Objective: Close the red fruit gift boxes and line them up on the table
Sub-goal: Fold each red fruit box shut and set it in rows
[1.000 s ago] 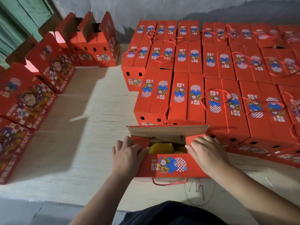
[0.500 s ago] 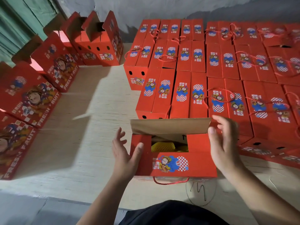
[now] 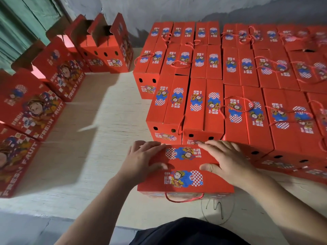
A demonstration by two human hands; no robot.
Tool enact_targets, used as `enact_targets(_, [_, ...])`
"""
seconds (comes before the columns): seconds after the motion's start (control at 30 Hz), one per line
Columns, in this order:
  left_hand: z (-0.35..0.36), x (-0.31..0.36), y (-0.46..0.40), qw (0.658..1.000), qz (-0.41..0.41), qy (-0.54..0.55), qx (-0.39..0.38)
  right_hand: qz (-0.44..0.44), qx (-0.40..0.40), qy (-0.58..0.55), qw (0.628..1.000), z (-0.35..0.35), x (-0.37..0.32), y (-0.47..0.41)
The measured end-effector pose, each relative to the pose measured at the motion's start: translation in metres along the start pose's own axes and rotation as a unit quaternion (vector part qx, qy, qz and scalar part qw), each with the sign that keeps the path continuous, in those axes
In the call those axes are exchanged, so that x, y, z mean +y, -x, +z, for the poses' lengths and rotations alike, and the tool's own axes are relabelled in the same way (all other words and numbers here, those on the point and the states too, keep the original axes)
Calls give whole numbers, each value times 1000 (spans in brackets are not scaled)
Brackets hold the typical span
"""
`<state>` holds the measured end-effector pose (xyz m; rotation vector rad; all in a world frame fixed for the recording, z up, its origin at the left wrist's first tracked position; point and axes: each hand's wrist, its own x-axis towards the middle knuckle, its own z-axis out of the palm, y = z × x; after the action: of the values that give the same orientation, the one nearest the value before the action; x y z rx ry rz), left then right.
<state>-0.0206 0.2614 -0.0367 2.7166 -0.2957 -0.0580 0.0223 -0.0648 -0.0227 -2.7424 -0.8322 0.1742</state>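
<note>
While both top flaps lie folded down, the red gift box (image 3: 185, 171) sits at the near edge of the table (image 3: 99, 138), directly in front of the person and just near of the block of closed boxes (image 3: 238, 82) that fills the far right. The left hand (image 3: 141, 160) lies flat on the box's left end, fingers extended over the far flap and thumb across the seam; the right hand (image 3: 225, 160) mirrors it on the right end. Both hands are spread and pressing, with nothing gripped. This placement appears intended to hold the two flaps level so that they seat against each other before release. The rope handle (image 3: 184, 198) hangs over the near face, free of the flaps. Open boxes (image 3: 58, 68) stand in a row along the left side with flaps raised, presumably awaiting the same step. Box contents are hidden under the flaps, and whether the flaps have locked cannot be determined. The right boxes are cut off by the frame edge and blurred, as are those at the near left. A pen scribble (image 3: 215, 206) on the table near the box is unreadable.
</note>
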Motion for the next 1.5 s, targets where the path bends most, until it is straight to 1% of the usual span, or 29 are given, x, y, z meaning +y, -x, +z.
enact_targets(0.1, [-3,-2,-7,989,80,-90,91,-65,93,49,992,-6,-1,-6])
enact_targets(0.13, [-3,-2,-9,983,95,-109,111,-72,102,53,991,-8,-1,-8])
enact_targets(0.17, [-3,-1,-12,980,100,-125,114,-70,91,64,991,-10,-2,-10])
enact_targets(0.23, [-1,3,-13,981,88,-154,80,-58,58,111,990,-8,-6,-12])
enact_targets(0.3, [3,5,-9,982,74,-168,46,-48,31,136,989,-2,-7,-9])
enact_targets(0.4, [9,6,0,985,51,-163,-32,-7,-59,144,988,4,-7,-4])
enact_targets(0.47, [12,7,0,985,28,-147,-86,9,-109,128,986,9,-7,-4])
enact_targets(0.53, [12,9,-3,983,25,-148,-105,21,-136,113,984,10,-9,-4])
enact_targets(0.63, [13,14,-1,984,21,-166,-69,33,-127,98,987,6,-20,-1])
enact_targets(0.77, [29,34,7,991,-78,-103,-20,24,-76,36,996,18,-52,6])
enact_targets(0.83, [38,39,8,988,-104,-111,-14,25,-63,49,996,29,-67,11])
enact_targets(0.93, [37,39,4,988,-103,-119,1,28,-53,63,996,36,-68,12])
enact_targets(0.97, [33,37,4,990,-98,-98,15,16,-49,51,997,35,-63,10])
enact_targets(1.0, [29,36,5,994,-98,-45,34,9,-59,28,998,31,-57,8])
enact_targets(1.03, [25,33,9,991,-110,35,63,9,-69,1,998,26,-49,6])
enact_targets(1.07, [23,32,15,978,-136,118,108,18,-50,-24,998,20,-40,4])
enact_targets(1.1, [22,30,23,951,-177,191,164,41,-6,-48,998,15,-30,3])
enact_targets(1.13, [22,30,34,907,-238,271,218,76,37,-72,994,8,-19,1])
enact_targets(1.17, [22,33,47,837,-317,363,260,107,57,-91,988,2,-11,-1])
enact_targets(1.2, [22,38,60,748,-394,451,286,125,54,-93,986,-3,-6,-5])
enact_targets(1.23, [24,42,71,670,-462,503,290,135,35,-77,987,-8,-4,-10])
enact_targets(1.27, [27,46,80,625,-508,529,270,142,8,-51,989,-11,-6,-16])
enact_targets(1.3, [31,50,88,601,-531,553,227,148,-21,-19,989,-15,-11,-25])
enact_targets(1.33, [34,55,93,578,-538,588,177,148,-49,16,988,-19,-17,-35])
enact_targets(1.4, [32,68,93,527,-532,659,71,132,-115,74,982,-20,-28,-58])
enact_targets(1.43, [29,76,91,506,-523,685,31,118,-151,91,977,-18,-33,-69])
enact_targets(1.47, [28,81,90,494,-512,703,4,107,-179,87,974,-14,-39,-77])
enact_targets(1.5, [27,85,88,492,-498,714,-11,101,-201,49,973,-10,-43,-85])
